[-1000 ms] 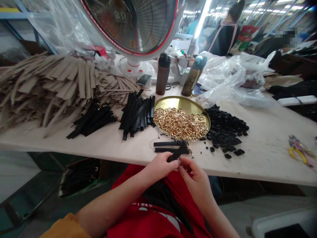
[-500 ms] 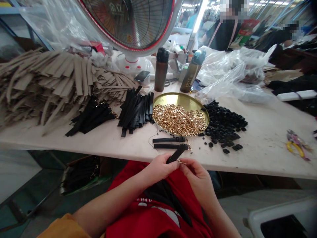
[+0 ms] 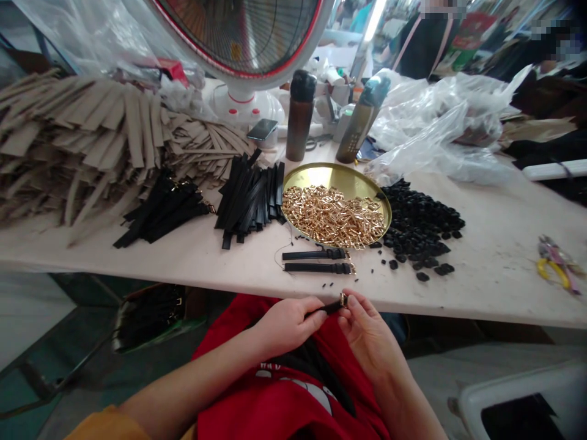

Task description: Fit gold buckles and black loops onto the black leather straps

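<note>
My left hand (image 3: 293,321) is closed around a black strap (image 3: 331,307) over my lap, just off the table's front edge. At the strap's right end sits a small gold buckle (image 3: 343,299), pinched between the thumb and fingers of my right hand (image 3: 362,324). Two finished-looking black straps with gold buckles (image 3: 316,267) lie side by side on the table in front of my hands. Behind them a round gold tray (image 3: 316,174) holds a heap of small gold buckles (image 3: 334,217). A pile of black loops (image 3: 422,223) spreads to the tray's right.
Black straps (image 3: 250,201) lie left of the tray, with a buckled bundle (image 3: 160,211) and beige strips (image 3: 92,134) further left. A fan (image 3: 243,101), two bottles (image 3: 300,116) and plastic bags (image 3: 440,122) stand behind. Pliers (image 3: 557,263) lie at right.
The held strap has swung from pointing up and away to lying low toward my right hand, its gold buckle now showing at the end. My right fingers have shifted onto the buckle.
</note>
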### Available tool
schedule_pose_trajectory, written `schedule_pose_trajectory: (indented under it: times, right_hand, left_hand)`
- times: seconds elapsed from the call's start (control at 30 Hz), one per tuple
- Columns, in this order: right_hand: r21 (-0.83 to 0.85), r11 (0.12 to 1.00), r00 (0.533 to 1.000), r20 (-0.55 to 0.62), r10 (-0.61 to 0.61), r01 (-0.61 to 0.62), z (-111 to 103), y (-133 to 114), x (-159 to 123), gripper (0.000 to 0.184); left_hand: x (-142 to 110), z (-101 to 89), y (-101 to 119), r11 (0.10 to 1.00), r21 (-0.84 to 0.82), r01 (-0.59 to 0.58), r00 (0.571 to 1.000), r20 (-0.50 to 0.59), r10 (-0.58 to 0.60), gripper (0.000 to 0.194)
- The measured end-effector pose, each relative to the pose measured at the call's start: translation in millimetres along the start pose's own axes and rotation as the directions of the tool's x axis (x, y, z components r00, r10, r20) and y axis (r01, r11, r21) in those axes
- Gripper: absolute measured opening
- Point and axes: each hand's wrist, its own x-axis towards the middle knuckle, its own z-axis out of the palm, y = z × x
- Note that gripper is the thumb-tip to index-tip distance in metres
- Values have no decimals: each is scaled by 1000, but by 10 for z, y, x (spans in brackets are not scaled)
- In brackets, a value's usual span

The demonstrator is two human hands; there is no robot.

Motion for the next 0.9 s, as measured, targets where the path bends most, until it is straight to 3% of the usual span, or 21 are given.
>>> schedule_pose_trajectory:
  times: [0.17, 0.33, 0.43, 0.53, 0.67, 0.73, 0.83, 0.87, 0.9]
  right_hand:
    - [-51, 999, 1000, 12, -2, 3, 26, 56, -4, 17]
    - [-343, 932, 992, 76, -99, 119, 109, 182, -146, 19]
    - [-450, 870, 979, 72, -188, 201, 102, 211, -194, 20]
    - [-427, 891, 987, 20, -161, 154, 66, 214, -170, 19]
    - [-294, 955, 999, 25, -37, 43, 19, 238, -143, 17]
    - [-448, 877, 984, 41, -176, 175, -6, 254, -165, 16]
    - [-719, 552, 880, 178, -441, 422, -49, 251, -204, 14]
    - [-751, 487, 862, 211, -462, 445, -60, 239, -210, 13]
    - [-759, 484, 870, 217, -442, 435, -68, 223, -211, 14]
  left_hand:
    - [2, 12, -2, 1000, 31, 3, 999, -48, -2, 31]
    - [12, 34, 24, 955, -289, 70, 996, -28, -81, 15]
    - [10, 56, 29, 860, -473, 189, 982, 83, -170, 9]
    - [8, 92, 16, 760, -605, 238, 970, 191, -152, 16]
    - [27, 180, -24, 686, -678, 265, 964, 205, -169, 17]
    - [31, 224, -39, 699, -653, 291, 957, 190, -221, 16]
    - [5, 242, -26, 801, -523, 290, 957, 130, -261, 15]
    - [-13, 231, -9, 840, -468, 275, 961, 109, -254, 15]
    - [-33, 212, 14, 870, -421, 257, 966, 97, -238, 15]
